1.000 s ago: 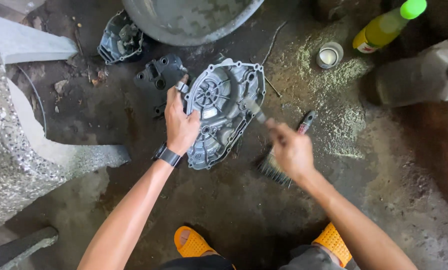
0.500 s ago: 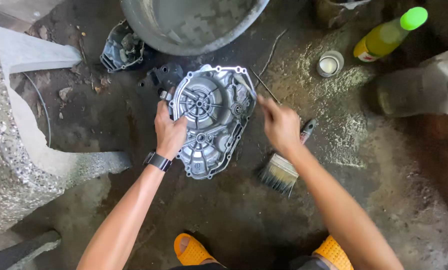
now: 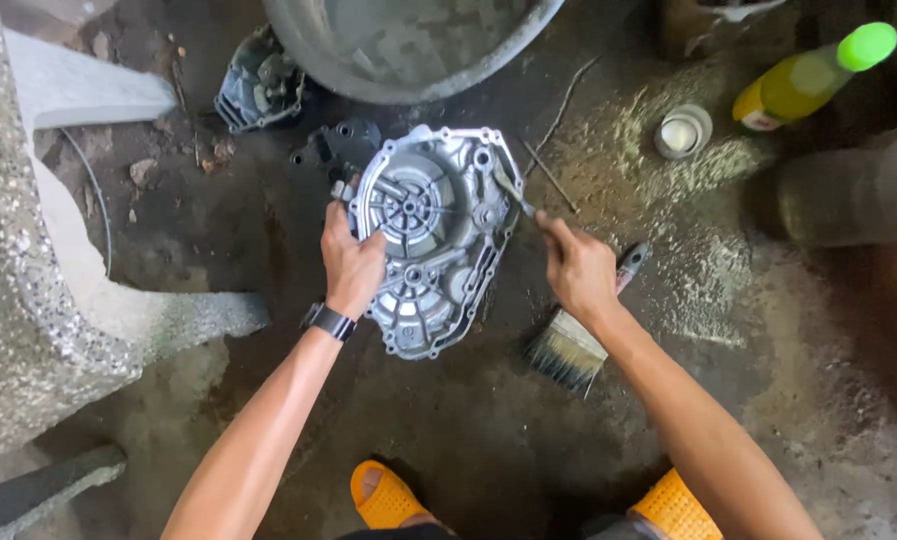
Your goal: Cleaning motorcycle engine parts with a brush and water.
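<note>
The left hand [image 3: 354, 262] is closed on the left edge of the cover [image 3: 431, 235], a grey metal engine part. It holds the cover steady on the wet floor [image 3: 469, 420]. A watch [image 3: 330, 322] sits on that wrist.

The right hand [image 3: 579, 268] is closed around a thin tool [image 3: 514, 193]. The tool's tip touches the right rim of the cover, near the top.

Just beside the right hand, a brush [image 3: 569, 350] lies on the floor. Behind the cover are dark metal parts [image 3: 341, 145]. A big grey tub [image 3: 409, 40] is past them. Off to the right stand a small white cup [image 3: 683, 133] and a yellow bottle [image 3: 804, 80] with a green cap. Two orange sandals [image 3: 384, 495] show at the bottom.

The floor looks wet and slick, so the cover could slide if the left hand lets go a bit. The thin tool could slip off the rim and poke the left hand. Pushing too hard could scratch the rim too.
</note>
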